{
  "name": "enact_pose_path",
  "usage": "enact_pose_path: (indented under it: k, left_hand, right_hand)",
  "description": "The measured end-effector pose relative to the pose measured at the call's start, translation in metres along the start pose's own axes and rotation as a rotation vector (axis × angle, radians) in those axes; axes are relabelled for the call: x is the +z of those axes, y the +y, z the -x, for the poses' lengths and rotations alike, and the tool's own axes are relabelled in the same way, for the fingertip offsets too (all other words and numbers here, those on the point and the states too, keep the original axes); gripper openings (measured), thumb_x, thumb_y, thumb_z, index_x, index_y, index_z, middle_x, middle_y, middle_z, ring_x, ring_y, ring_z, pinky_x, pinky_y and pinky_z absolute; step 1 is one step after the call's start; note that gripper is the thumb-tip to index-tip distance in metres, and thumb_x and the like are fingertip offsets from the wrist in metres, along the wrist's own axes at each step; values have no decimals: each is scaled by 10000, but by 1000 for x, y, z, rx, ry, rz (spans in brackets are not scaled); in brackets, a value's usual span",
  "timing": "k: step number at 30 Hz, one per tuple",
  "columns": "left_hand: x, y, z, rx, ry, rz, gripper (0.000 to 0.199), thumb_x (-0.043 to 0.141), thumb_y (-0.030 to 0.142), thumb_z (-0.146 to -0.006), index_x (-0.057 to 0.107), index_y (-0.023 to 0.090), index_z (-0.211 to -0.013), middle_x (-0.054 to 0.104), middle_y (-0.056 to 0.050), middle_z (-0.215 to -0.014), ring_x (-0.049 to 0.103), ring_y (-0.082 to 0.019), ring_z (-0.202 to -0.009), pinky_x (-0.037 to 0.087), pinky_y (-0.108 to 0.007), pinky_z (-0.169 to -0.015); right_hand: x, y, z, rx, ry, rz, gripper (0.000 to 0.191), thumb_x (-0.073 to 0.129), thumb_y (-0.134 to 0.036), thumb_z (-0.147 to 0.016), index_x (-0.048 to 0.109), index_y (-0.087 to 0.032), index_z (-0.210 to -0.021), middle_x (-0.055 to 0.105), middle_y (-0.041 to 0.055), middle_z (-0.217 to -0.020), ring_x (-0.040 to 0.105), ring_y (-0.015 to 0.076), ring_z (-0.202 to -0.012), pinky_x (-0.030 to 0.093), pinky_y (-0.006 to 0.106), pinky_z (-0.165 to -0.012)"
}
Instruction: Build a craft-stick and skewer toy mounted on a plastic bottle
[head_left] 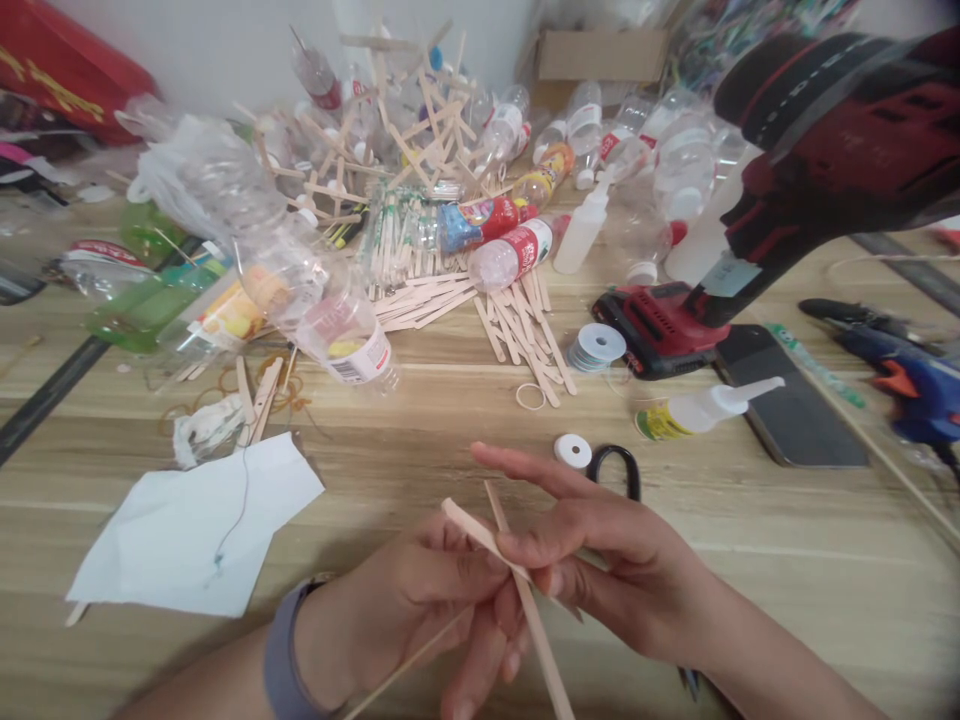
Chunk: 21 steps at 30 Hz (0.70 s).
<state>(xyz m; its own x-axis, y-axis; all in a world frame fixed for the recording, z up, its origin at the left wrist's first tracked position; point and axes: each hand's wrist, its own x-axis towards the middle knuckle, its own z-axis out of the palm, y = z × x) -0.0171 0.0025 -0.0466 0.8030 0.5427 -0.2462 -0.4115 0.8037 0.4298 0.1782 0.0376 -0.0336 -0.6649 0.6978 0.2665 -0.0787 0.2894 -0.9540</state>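
Observation:
Both hands meet low in the middle over several wooden craft sticks [541, 645] that cross each other. My left hand [420, 570], with a grey band on the wrist, is closed on the sticks from the left. A thin stick [412, 662] slants down beneath that palm. From the right, my right hand [607, 560] pinches the crossing between thumb and fingers, one finger stretched out. The fingers hide how the sticks are joined. Just behind the right hand lie the black handle of scissors [616, 468] and a small white spool [573, 451].
Loose craft sticks [517, 325] and plastic bottles [514, 255] crowd the back. A cordless power tool [675, 315] stands at right beside a phone [799, 400], a glue bottle [694, 410] and a blue glue gun [911, 375]. White paper [180, 530] lies left; a thread spool [598, 345] sits mid-table.

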Motion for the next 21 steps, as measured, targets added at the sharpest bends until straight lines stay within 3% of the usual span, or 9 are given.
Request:
enact_pose_path:
  k: [5, 12, 21]
  left_hand:
    - [-1, -4, -1, 61, -27, 15, 385, 642, 472, -873, 723, 117, -746, 565, 36, -410, 487, -60, -345, 434, -214, -624]
    - [0, -2, -1, 13, -43, 31, 360, 676, 477, -847, 744, 125, -817, 610, 31, -463, 521, -61, -357, 447, -205, -610]
    - [-2, -4, -1, -42, -53, 8, 416, 677, 544, -816, 707, 142, -716, 641, 24, -497, 543, -77, -366, 437, -213, -556]
  right_hand:
    - [0, -1, 0, 5, -2, 14, 259, 637, -142, -924, 699, -304, -1117, 511, 57, -1501, 467, 207, -1386, 471, 356, -1030]
    - [-2, -3, 0, -6, -17, 17, 235, 651, -153, -919, 705, -281, -1109, 540, 71, -1474, 457, 213, -1393, 473, 351, -1027]
    - [-7, -7, -2, 5, -21, -29, 380, 677, -219, -909, 665, -400, -1243, 471, 21, -1530, 558, 209, -1293, 470, 385, -1054]
